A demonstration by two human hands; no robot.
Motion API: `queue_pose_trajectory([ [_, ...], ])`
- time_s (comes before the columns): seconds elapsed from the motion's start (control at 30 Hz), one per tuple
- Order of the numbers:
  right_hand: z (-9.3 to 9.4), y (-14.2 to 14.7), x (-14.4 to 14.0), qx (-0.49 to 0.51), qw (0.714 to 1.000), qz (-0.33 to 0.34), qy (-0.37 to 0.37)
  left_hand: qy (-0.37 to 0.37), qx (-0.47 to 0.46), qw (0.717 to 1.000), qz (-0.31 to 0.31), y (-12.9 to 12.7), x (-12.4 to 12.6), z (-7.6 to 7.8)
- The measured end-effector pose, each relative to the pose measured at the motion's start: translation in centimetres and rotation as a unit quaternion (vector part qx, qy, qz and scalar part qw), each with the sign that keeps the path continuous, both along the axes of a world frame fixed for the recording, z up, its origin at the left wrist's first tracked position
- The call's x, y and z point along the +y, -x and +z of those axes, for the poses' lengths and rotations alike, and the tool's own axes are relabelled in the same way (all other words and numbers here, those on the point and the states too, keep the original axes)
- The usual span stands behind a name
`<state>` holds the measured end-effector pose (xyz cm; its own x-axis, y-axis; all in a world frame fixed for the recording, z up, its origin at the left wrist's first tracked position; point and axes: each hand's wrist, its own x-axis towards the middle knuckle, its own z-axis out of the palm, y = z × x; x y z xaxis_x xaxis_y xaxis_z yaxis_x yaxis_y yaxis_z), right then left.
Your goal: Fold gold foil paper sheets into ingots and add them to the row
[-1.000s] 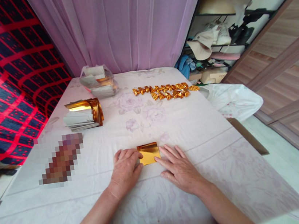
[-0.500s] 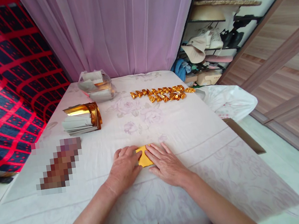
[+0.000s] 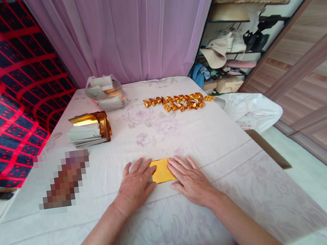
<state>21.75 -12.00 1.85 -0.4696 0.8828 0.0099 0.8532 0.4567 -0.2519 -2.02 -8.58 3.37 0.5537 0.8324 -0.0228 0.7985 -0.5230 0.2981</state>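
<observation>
A small folded gold paper [image 3: 162, 171] lies flat on the white floral tablecloth [image 3: 202, 141] near the front of the table. My left hand [image 3: 135, 183] rests palm down on its left edge, fingers spread. My right hand [image 3: 189, 177] lies flat on its right edge. Both hands press the sheet against the cloth. A stack of gold and white sheets [image 3: 89, 129] sits at the left. Several folded gold pieces [image 3: 179, 101] lie in rows at the far right of the table.
A clear plastic bag of paper [image 3: 105, 92] stands at the back by the purple curtain [image 3: 138, 25]. A blurred patch [image 3: 64, 179] lies at the left. A white bag [image 3: 252, 110] hangs off the table's right edge. Cluttered shelves [image 3: 232, 49] stand beyond.
My right hand slid left over the gold paper, then back to the right, uncovering its middle. The left hand stayed on the left edge.
</observation>
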Motion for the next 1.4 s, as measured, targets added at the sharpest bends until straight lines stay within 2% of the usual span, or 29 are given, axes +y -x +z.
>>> queue_pose_trajectory([
  [0.4,0.8,0.3,0.7,0.01,1.0,-0.002,-0.002,-0.032,-0.022,0.999,0.007,0.3,-0.5,-1.2],
  [0.8,0.6,1.3,3.9,0.03,0.999,-0.003,-0.038,-0.035,0.006,0.999,0.037,-0.7,1.8,0.0],
  [1.03,-0.4,1.4,3.7,0.061,0.997,-0.021,-0.049,-0.036,-0.02,0.998,0.05,-0.8,1.2,-1.1],
  [1.4,-0.2,1.4,3.6,0.08,0.995,-0.027,-0.046,-0.061,-0.037,0.996,0.06,-0.8,1.2,-1.5],
])
